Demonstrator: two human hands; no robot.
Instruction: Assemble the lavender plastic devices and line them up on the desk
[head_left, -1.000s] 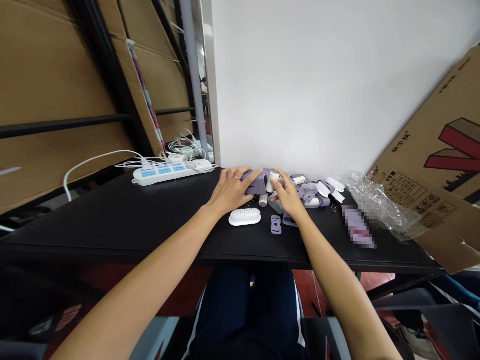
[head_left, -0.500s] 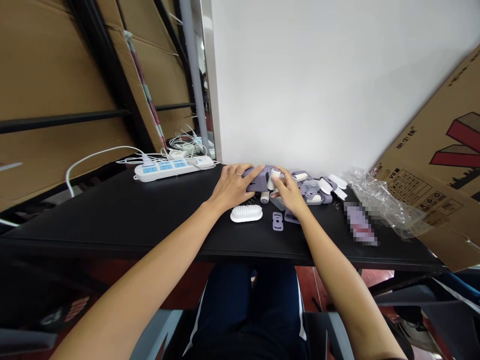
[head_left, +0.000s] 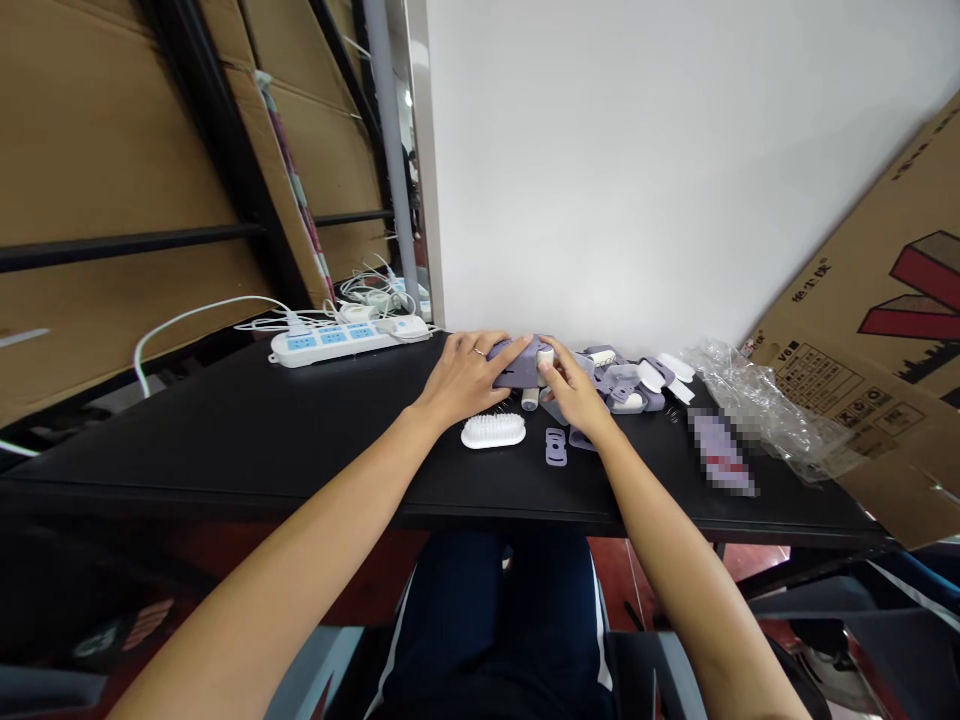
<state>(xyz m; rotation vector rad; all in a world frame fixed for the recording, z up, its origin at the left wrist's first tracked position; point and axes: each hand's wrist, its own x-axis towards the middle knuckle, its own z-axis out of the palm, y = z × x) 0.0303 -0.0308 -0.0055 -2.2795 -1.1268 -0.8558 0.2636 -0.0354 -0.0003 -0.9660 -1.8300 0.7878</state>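
Note:
My left hand (head_left: 471,372) is closed round a purple plastic housing (head_left: 523,366), holding it just above the table. At the housing's right end, my right hand (head_left: 571,388) grips a small white cylinder (head_left: 545,362) between thumb and fingers. The cylinder touches the housing; whether it sits inside cannot be made out. Beneath the housing lies another white cylinder (head_left: 530,400). Closer to me are a white oval brush head (head_left: 493,430), bristles up, and a flat purple plate with cut-outs (head_left: 556,447). A further purple piece (head_left: 581,438) is partly hidden by my right hand.
Several purple and white parts (head_left: 628,385) are heaped right of my hands. Beyond them lie clear plastic wrap (head_left: 750,395) and a blurred-out purple packet (head_left: 721,452). A white power strip (head_left: 349,340) with cables stands at the back left. A cardboard box (head_left: 862,330) leans at the right.
The white cylinder in my right hand has turned and now sits closer against the housing's right end. My left hand keeps its hold, and the loose parts stay put.

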